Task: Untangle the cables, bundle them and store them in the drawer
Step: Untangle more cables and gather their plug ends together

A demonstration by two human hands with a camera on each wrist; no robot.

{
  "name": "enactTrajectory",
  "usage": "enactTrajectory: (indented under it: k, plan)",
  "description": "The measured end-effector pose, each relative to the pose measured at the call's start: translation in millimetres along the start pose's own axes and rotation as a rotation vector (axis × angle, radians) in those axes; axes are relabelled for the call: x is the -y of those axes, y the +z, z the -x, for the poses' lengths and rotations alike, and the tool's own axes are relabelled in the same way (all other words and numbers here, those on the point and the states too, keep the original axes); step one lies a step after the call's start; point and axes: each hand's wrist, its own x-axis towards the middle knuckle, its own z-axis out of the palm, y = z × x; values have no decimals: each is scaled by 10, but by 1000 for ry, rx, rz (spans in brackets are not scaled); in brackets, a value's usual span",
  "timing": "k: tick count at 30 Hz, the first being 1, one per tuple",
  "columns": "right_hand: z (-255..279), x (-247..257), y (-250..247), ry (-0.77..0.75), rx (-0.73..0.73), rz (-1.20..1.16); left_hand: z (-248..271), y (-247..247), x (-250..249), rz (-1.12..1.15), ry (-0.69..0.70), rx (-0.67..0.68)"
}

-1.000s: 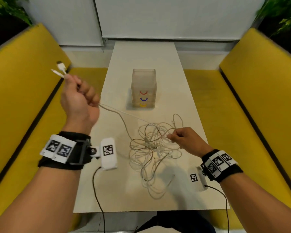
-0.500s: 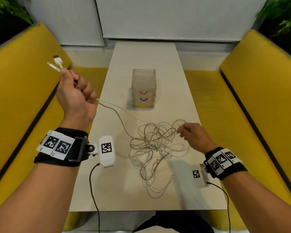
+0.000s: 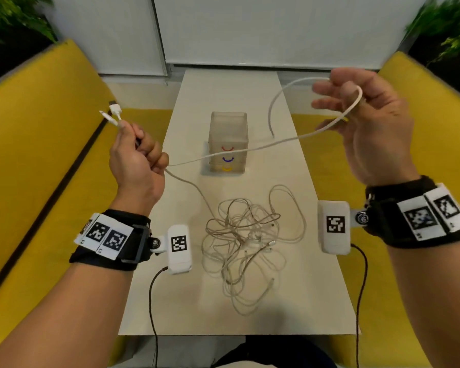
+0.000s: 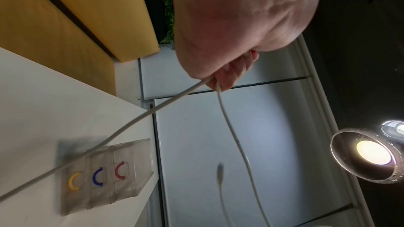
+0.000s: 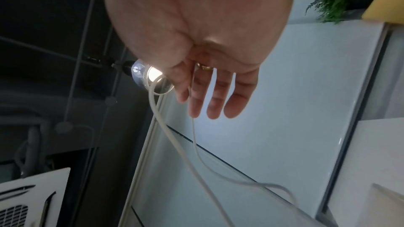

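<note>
Head view: your right hand (image 3: pixel 367 123) has risen from the tangle (image 3: pixel 250 235) below it, fingers loose, one cable (image 3: pixel 263 146) draped over them toward your clenched left hand (image 3: pixel 136 166) gripping the plugs (image 3: pixel 112 114); one strand freed, drawer unit (image 3: pixel 227 142) unopened.

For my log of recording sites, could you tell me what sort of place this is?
Probably a booth in a cafe or office lounge: yellow padded benches flank a narrow white table, with leafy plants behind the seat backs and a pendant lamp overhead.
</note>
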Motion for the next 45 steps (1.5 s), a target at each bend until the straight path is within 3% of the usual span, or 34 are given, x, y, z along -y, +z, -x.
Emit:
enactTrajectory:
  k: [3,8,16,23,25,29,30,32,35,40,42,45]
  plan:
    - [17,-159,21,24,-61,145,14,-11,29,-2,-4,-1]
    - [232,-858,-50,322,-22,425,41,-30,42,29,-44,-10]
    - [768,-1946,-473,634,199,933,47,-91,66,-8,-20,-86]
    - [1113,-2259,-620,768,242,939,80,-105,139,-6,-17,-91]
    - [1146,-2246,-522,740,260,933,103,-91,182,4,-27,-72]
    - [1208,-2003,-161,502,4,882,143,-83,250,14,-32,-30]
    - [1225,-1927,-44,445,16,878,152,-86,259,22,-30,-21]
    - [1283,-1835,157,402,234,864,167,-92,273,31,-26,-2]
    - [1439,-1790,365,541,747,863,203,-101,301,28,-24,13]
    - [1833,-1937,467,750,1369,1189,234,-123,325,31,-16,24]
    - [1966,-2006,443,761,1490,1328,238,-118,327,36,-22,21]
    - [2078,-2032,413,623,1440,1451,241,-101,324,43,-23,23]
